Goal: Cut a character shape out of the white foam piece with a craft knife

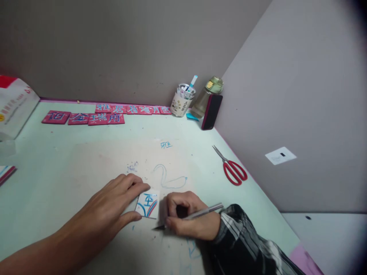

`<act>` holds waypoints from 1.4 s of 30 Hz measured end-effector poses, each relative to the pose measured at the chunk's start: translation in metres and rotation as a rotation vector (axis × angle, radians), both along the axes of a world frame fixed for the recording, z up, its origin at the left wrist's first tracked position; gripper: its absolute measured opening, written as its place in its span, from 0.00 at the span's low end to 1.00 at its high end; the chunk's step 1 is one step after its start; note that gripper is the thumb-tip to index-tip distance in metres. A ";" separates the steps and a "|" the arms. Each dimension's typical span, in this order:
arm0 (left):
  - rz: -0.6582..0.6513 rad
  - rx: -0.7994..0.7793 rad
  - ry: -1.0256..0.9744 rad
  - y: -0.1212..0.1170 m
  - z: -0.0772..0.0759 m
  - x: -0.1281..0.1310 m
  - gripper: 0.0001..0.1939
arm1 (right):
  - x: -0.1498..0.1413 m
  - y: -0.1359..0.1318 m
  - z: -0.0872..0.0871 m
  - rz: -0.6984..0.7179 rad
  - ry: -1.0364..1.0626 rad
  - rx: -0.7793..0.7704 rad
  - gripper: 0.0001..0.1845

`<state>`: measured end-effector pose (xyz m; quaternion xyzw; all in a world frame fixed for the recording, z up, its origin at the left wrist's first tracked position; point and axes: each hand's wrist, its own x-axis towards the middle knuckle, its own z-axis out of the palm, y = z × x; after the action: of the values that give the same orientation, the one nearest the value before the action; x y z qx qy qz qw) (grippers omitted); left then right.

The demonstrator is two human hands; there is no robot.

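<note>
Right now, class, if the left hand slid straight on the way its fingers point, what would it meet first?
The left hand points right; its fingertips already touch the small white card. Beyond the card, the right hand holding the craft knife likely comes next.

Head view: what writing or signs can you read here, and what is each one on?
"至", in blue, on the small white card under the left hand; my best reading.
"雅", faint blue, on the table top; roughly.
Blue characters on the red tiles along the wall: one looks like "金", the rest too blurred.
Print on the pen cup and the paper bag: too small to read.
</note>
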<state>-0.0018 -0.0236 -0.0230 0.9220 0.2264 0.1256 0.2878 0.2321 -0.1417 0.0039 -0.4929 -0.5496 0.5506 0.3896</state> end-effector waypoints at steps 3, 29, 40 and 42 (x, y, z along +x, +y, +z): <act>-0.059 -0.007 0.003 0.008 0.000 -0.004 0.24 | 0.000 0.000 -0.002 -0.098 -0.009 -0.013 0.15; -0.042 -0.230 -0.051 0.008 -0.007 0.005 0.22 | -0.025 0.014 0.011 -0.274 -0.099 -0.011 0.10; -0.042 -0.242 -0.072 0.009 -0.006 0.007 0.22 | -0.028 0.012 0.006 -0.240 -0.202 0.120 0.10; -0.046 -0.246 -0.071 0.009 -0.006 0.007 0.22 | -0.028 0.012 0.006 -0.229 -0.217 0.135 0.10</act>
<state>0.0055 -0.0149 -0.0289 0.8797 0.2088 0.1228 0.4093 0.2045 -0.1294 0.0094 -0.5816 -0.5643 0.4081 0.4203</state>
